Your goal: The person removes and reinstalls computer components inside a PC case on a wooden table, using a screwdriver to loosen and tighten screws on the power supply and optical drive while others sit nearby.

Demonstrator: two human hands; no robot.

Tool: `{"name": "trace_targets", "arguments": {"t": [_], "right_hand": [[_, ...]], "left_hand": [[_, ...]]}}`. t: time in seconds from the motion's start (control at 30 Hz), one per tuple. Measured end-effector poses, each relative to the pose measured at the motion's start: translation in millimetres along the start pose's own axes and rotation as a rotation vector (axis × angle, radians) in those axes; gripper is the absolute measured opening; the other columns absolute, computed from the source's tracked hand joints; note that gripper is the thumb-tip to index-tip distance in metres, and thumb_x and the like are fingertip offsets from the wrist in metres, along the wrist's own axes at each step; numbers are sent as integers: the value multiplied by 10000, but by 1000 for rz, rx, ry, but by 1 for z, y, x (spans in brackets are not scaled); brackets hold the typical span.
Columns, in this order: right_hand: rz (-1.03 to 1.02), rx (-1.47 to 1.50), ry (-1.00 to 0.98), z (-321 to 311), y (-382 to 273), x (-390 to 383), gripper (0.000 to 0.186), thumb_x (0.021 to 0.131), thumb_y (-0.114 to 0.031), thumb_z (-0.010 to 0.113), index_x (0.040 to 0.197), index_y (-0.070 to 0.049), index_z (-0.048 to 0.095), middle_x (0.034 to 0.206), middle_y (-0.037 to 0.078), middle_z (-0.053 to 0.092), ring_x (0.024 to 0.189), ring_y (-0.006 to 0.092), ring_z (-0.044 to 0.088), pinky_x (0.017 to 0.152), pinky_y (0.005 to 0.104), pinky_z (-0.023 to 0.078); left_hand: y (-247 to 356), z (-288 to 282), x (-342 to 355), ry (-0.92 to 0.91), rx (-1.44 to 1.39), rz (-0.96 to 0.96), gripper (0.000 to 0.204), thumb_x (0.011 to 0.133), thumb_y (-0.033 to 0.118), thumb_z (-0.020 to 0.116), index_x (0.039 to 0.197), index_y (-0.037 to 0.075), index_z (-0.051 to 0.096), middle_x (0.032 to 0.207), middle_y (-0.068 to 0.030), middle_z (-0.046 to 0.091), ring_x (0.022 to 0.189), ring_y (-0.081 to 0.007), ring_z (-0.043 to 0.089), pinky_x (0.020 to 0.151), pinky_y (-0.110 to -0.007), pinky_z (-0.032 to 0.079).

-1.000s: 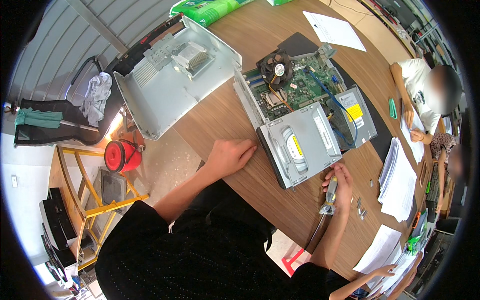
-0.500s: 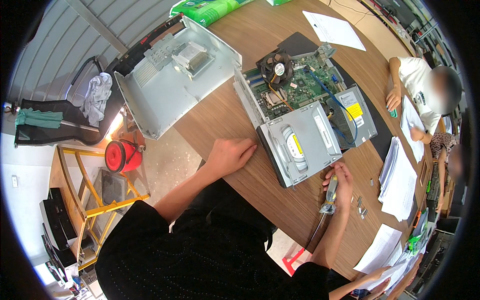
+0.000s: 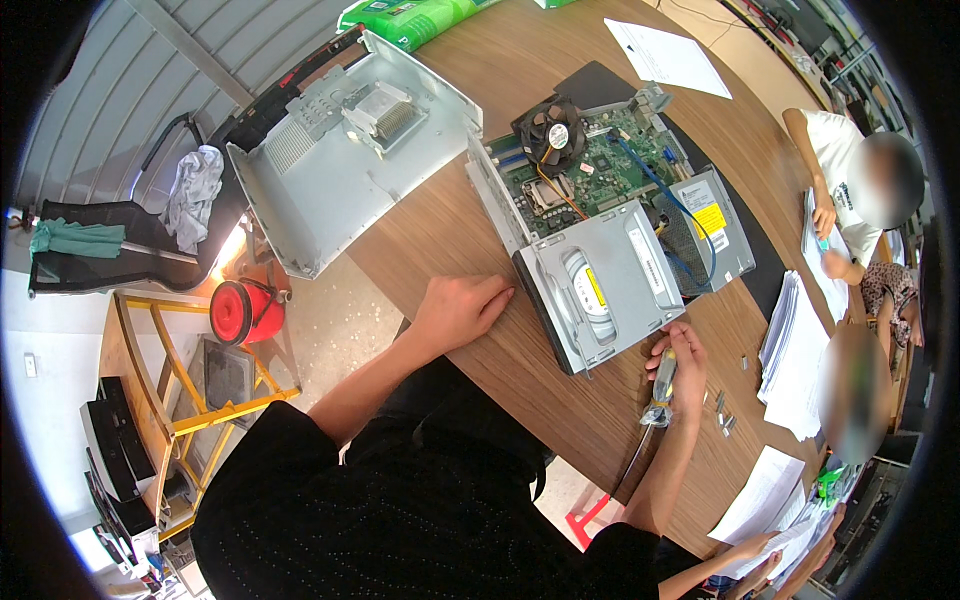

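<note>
My left hand (image 3: 460, 308) rests on the table edge, its fingers curled in with nothing seen in them. My right hand (image 3: 688, 365) is closed round a screwdriver (image 3: 656, 412) with a clear handle; its long shaft points back toward me. Just beyond both hands lies an opened desktop computer chassis (image 3: 500, 215). It shows a silver optical drive (image 3: 645, 275), a green motherboard (image 3: 625, 185), a black fan (image 3: 552, 135) and a power supply (image 3: 737, 245). My right fingers are beside the near right corner of the drive.
A detached metal case cover (image 3: 335, 215) stands to the left with a heat sink (image 3: 385, 112) in it. Several small metal pieces (image 3: 724, 420) lie right of my hand. Paper stacks (image 3: 793, 365) and co-workers' hands (image 3: 824, 215) occupy the right side. A red bucket (image 3: 245, 310) is on the floor.
My hands and the computer have not moved. On the right, the co-worker in white has shifted a hand toward the papers, and another person's head has come in over the table edge.
</note>
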State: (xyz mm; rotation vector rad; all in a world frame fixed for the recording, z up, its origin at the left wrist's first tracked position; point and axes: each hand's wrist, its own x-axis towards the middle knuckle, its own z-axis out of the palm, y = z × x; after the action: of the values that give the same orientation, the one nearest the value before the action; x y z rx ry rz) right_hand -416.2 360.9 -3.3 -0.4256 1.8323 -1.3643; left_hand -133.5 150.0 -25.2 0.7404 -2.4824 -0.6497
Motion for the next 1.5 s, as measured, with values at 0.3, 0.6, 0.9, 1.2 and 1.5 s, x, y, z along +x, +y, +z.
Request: {"name": "trace_targets", "arguments": {"t": [0.3,0.6,0.9,1.2,1.5], "right_hand": [[-13,-16,25,4,5,-2,268,1002,-302,506,1041,-50,589,718,42,601,531,126,599,432,246,467],[19,69,11,7,-11,0,230,971,-285,565,1022,-65,608,733,48,618,578,158,646,472,268,492],[-115,321,142,6,7,-2,234,953,-258,582,1031,-41,620,711,73,609,556,172,638,457,324,532],[-422,256,388,32,25,1,185,925,-138,524,886,20,613,649,109,608,480,202,630,438,341,504],[-390,210,438,33,23,2,174,929,-121,507,878,12,608,672,97,618,506,199,643,446,331,491]], "left_hand": [[11,0,-8,-14,-295,52,156,902,210,606,817,80,598,690,-107,616,624,-306,624,541,-419,496],[122,77,-13,-1061,-356,1452,176,920,215,538,821,71,562,746,-78,614,685,-291,649,562,-419,523],[135,82,-4,-978,-638,1330,105,856,188,690,927,112,710,747,-70,682,679,-268,674,588,-377,540],[142,57,-1,-1302,-757,783,145,885,87,649,999,33,720,763,-147,698,661,-229,694,600,-317,518],[138,61,6,-1255,-711,847,171,883,105,655,1031,47,717,748,-141,693,635,-221,685,582,-313,510]]}}
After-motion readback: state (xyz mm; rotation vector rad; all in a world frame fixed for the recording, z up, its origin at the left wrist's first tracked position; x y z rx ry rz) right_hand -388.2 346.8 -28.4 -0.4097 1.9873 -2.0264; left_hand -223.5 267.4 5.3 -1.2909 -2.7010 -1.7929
